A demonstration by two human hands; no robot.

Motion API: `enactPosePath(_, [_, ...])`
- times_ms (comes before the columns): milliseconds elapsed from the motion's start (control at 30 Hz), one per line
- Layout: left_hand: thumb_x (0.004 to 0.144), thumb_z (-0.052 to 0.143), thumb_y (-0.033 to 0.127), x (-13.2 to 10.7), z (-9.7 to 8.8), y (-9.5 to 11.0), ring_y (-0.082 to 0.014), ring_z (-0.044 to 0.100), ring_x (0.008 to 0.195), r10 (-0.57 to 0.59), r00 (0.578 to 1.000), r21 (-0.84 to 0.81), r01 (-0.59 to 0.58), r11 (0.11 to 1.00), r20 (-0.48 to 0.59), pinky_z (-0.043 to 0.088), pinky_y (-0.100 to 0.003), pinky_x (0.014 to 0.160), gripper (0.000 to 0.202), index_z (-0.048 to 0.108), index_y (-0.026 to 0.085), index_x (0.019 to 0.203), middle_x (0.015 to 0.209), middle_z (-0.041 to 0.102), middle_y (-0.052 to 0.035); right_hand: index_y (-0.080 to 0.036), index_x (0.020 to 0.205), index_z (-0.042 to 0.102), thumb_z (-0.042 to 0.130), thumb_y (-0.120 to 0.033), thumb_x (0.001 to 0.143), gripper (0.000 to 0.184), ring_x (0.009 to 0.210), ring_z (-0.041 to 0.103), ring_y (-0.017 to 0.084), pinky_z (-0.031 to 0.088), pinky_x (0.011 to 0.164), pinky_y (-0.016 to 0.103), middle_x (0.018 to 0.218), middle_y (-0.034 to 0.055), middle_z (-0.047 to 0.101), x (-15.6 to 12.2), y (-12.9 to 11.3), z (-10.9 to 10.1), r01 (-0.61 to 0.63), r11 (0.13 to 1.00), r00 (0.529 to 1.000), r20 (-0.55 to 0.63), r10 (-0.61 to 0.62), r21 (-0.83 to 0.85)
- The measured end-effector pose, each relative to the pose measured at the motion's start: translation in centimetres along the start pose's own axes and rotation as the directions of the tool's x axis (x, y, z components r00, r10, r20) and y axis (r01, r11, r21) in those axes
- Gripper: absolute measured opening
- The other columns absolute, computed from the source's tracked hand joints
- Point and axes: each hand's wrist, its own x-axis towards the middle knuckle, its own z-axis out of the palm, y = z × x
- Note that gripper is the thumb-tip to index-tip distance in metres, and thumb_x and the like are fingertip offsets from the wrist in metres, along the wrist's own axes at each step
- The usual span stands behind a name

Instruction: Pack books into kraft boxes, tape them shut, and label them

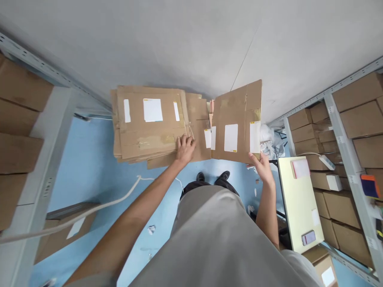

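A stack of flattened cardboard boxes (152, 137), with white labels on its front sheet, leans against the wall ahead of me. My left hand (186, 150) rests on the lower right part of this stack, its fingers slightly bent and apart. Right of it, my right hand (263, 166) grips the lower right corner of a flattened cardboard box (229, 111), thumb on the front. That box stands tilted and bears several white labels. Between the two lies more flattened cardboard (199, 109), partly covered.
Shelves with brown cartons (344, 207) line the right side, and stacked cartons (18, 153) stand at left. A pale table (299, 223) carries a phone (308, 238). A white cable (119, 198) crosses the left side above the blue floor (86, 159). Plastic bags (269, 143) lie near the wall.
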Motion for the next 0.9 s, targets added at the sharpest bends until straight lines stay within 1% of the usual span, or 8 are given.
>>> enactPosePath(100, [0.085, 0.073, 0.018, 0.9, 0.6, 2.7, -0.0485, 0.031, 0.177, -0.077, 0.993, -0.187, 0.058, 0.981, -0.095, 0.007, -0.076, 0.145, 0.072, 0.072, 0.017, 0.157, 0.170, 0.061, -0.0254, -0.024, 0.112, 0.084, 0.085, -0.075, 0.085, 0.058, 0.097, 0.080, 0.030, 0.077, 0.066, 0.041, 0.106, 0.0087, 0.083, -1.4, 1.0, -1.4, -0.039, 0.999, 0.999, -0.009, 0.039, 0.016])
enactPosePath(167, [0.090, 0.075, 0.027, 2.0, 1.5, 5.0, -0.0444, 0.040, 0.173, -0.169, 0.978, -0.411, 0.105, 0.906, -0.124, 0.019, -0.068, 0.146, 0.068, 0.071, 0.018, 0.157, 0.169, 0.063, -0.0231, -0.024, 0.111, 0.083, 0.086, -0.078, 0.083, 0.061, 0.097, 0.081, 0.031, 0.077, 0.066, 0.042, 0.109, 0.0096, 0.084, -2.4, 1.7, -2.5, -0.064, 0.997, 0.998, -0.018, 0.064, 0.035])
enactPosePath(300, [0.095, 0.075, 0.054, 4.6, 3.3, 9.4, -0.0381, 0.072, 0.142, -0.294, 0.935, -0.857, 0.309, 0.412, 0.197, 0.056, -0.057, 0.122, 0.056, 0.077, 0.020, 0.139, 0.140, 0.081, -0.0198, -0.025, 0.110, 0.083, 0.087, -0.081, 0.081, 0.063, 0.098, 0.083, 0.034, 0.076, 0.066, 0.045, 0.116, 0.0125, 0.086, -5.1, 3.2, -5.2, -0.112, 0.990, 0.987, -0.103, 0.121, 0.092])
enactPosePath(367, [0.094, 0.075, 0.067, 5.3, 4.1, 11.1, -0.0347, 0.080, 0.123, -0.212, 0.900, -0.896, 0.417, 0.155, 0.382, 0.065, -0.049, 0.104, 0.060, 0.078, 0.019, 0.130, 0.125, 0.085, -0.0181, -0.025, 0.111, 0.083, 0.088, -0.082, 0.080, 0.065, 0.096, 0.082, 0.034, 0.076, 0.067, 0.046, 0.116, 0.0130, 0.086, -6.8, 4.2, -6.5, -0.139, 0.983, 0.975, -0.154, 0.157, 0.122])
enactPosePath(433, [0.090, 0.081, 0.070, 5.6, 4.8, 12.6, -0.0316, 0.082, 0.110, -0.115, 0.874, -0.876, 0.479, 0.047, 0.472, 0.067, -0.043, 0.093, 0.062, 0.078, 0.018, 0.125, 0.118, 0.085, -0.0174, -0.024, 0.111, 0.084, 0.090, -0.082, 0.079, 0.067, 0.094, 0.082, 0.033, 0.076, 0.068, 0.046, 0.113, 0.0131, 0.086, -8.5, 5.3, -7.6, -0.170, 0.975, 0.961, -0.195, 0.197, 0.145])
enactPosePath(567, [0.076, 0.100, 0.052, 5.2, 6.3, 15.3, -0.0271, 0.082, 0.105, -0.023, 0.865, -0.857, 0.500, 0.124, 0.501, 0.064, -0.037, 0.091, 0.058, 0.079, 0.019, 0.118, 0.116, 0.085, -0.0142, -0.024, 0.114, 0.083, 0.090, -0.081, 0.079, 0.068, 0.097, 0.082, 0.032, 0.075, 0.067, 0.043, 0.116, 0.0126, 0.086, -11.2, 7.5, -8.8, -0.205, 0.965, 0.935, -0.257, 0.242, 0.164])
enactPosePath(700, [0.071, 0.101, 0.043, 4.6, 7.2, 17.1, -0.0278, 0.081, 0.107, -0.076, 0.865, -0.845, 0.502, 0.187, 0.497, 0.064, -0.036, 0.089, 0.064, 0.075, 0.021, 0.125, 0.118, 0.085, -0.0117, -0.025, 0.114, 0.081, 0.087, -0.082, 0.081, 0.066, 0.103, 0.082, 0.033, 0.076, 0.068, 0.043, 0.119, 0.0129, 0.085, -11.8, 9.2, -9.1, -0.218, 0.959, 0.925, -0.276, 0.262, 0.181])
enactPosePath(900, [0.079, 0.094, 0.047, 5.0, 4.9, 15.5, -0.0324, 0.080, 0.122, -0.181, 0.943, -0.916, 0.317, 0.245, 0.278, 0.065, -0.043, 0.103, 0.059, 0.075, 0.022, 0.129, 0.126, 0.085, -0.0114, -0.023, 0.112, 0.080, 0.091, -0.080, 0.075, 0.069, 0.100, 0.080, 0.030, 0.076, 0.070, 0.043, 0.115, 0.0110, 0.084, -8.0, 10.2, -7.1, -0.191, 0.951, 0.943, -0.224, 0.247, 0.245])
